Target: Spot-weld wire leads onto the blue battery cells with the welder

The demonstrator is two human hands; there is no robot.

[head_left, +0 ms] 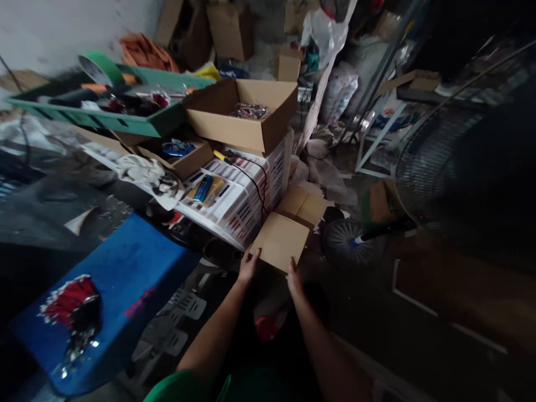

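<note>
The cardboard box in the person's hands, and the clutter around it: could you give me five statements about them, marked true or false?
1. The left hand and the right hand both hold the cardboard box. True.
2. The green tape roll sits on the floor. False: it is up at the green tray.
3. A red-and-dark bundle lies on the blue surface. True.
4. The yellow-handled item lies on the blue surface. False: it is on the white crate.
5. The open carton beside the green tray has small pieces in it. True.
</note>
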